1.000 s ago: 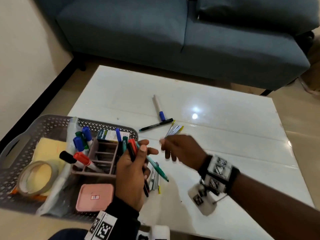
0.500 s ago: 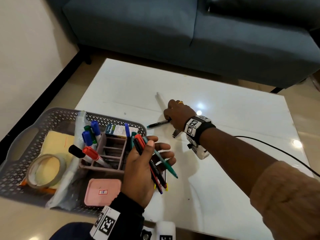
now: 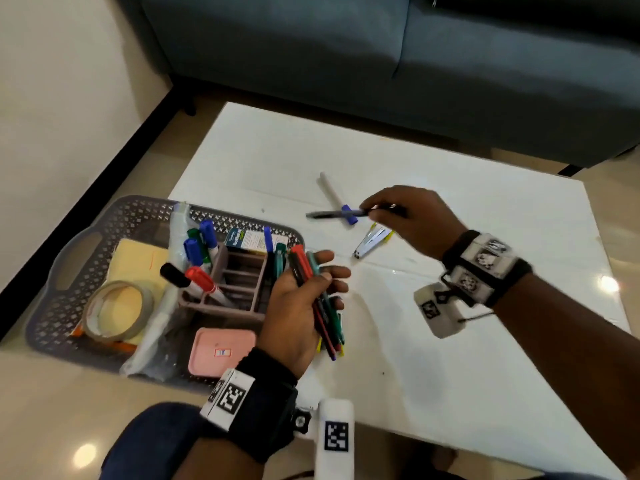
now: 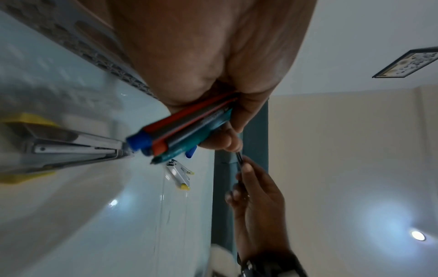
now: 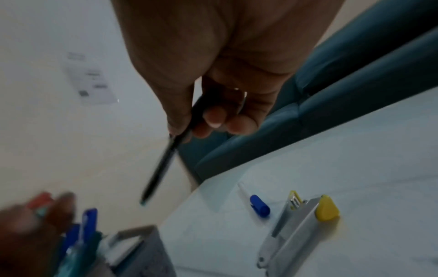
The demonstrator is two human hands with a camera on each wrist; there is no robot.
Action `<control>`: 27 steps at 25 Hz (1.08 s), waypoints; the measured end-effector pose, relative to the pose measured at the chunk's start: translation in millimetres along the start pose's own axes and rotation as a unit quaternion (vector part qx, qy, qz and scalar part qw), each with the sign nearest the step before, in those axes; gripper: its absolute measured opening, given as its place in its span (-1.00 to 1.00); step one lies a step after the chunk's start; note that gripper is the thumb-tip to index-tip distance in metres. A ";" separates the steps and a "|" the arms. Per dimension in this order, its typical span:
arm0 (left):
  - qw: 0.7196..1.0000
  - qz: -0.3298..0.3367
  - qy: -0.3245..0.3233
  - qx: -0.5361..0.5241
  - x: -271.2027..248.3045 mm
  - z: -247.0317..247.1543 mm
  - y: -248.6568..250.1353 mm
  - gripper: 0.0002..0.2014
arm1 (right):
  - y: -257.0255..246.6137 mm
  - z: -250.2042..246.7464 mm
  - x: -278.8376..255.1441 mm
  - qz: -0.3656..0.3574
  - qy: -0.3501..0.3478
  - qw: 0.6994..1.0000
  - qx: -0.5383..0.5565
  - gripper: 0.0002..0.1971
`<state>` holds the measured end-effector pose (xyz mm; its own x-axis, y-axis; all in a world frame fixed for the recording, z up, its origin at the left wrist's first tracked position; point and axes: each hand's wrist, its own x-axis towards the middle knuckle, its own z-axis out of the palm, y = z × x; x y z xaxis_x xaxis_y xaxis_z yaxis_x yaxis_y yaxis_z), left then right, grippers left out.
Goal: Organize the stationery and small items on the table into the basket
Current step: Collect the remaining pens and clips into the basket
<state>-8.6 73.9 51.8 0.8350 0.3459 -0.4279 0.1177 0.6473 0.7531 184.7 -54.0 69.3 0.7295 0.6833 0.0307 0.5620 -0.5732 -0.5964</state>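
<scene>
My left hand (image 3: 304,299) grips a bundle of pens (image 3: 323,306) in red, teal, blue and black beside the grey basket (image 3: 104,216); the same pens (image 4: 184,129) fill the left wrist view. My right hand (image 3: 412,220) pinches a black pen (image 3: 336,213) and holds it above the white table (image 3: 450,358), pointing left. In the right wrist view the black pen (image 5: 163,165) hangs from thumb and fingers. On the table lie a white marker with a blue cap (image 3: 337,199) and a silver stapler with yellow ends (image 3: 372,241).
The basket holds a pink divided organizer (image 3: 239,282) with markers, a tape roll (image 3: 117,310), a yellow pad (image 3: 138,258), a pink case (image 3: 221,351) and a small box (image 3: 249,240). A blue sofa (image 3: 381,64) stands behind the table. A second stapler (image 4: 71,148) lies under my left hand.
My right hand reached out to the black pen on the table, took hold of it and has lifted it back toward the left hand. The left hand kept its bundle.
</scene>
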 end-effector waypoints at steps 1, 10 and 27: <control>1.000 -0.001 -0.005 0.015 4.5 1.8 0.4 -0.72 | -2.5 -12.4 -15.1 0.016 0.039 0.999 0.028 -0.87; 0.942 0.139 -0.012 0.306 -43.0 3.0 2.4 -0.85 | -66.1 -7.6 -108.3 0.036 0.073 0.968 0.237 -0.93; 0.955 0.223 0.155 0.120 -49.6 -80.8 69.7 -0.81 | -144.4 47.2 -9.6 0.002 0.076 0.992 0.096 -0.78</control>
<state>-85.2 156.7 85.2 0.6362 0.7593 -0.1371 -0.0610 0.2266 0.9721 78.1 43.5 117.3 0.7907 0.5961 0.1395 0.4843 -0.4696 -0.7382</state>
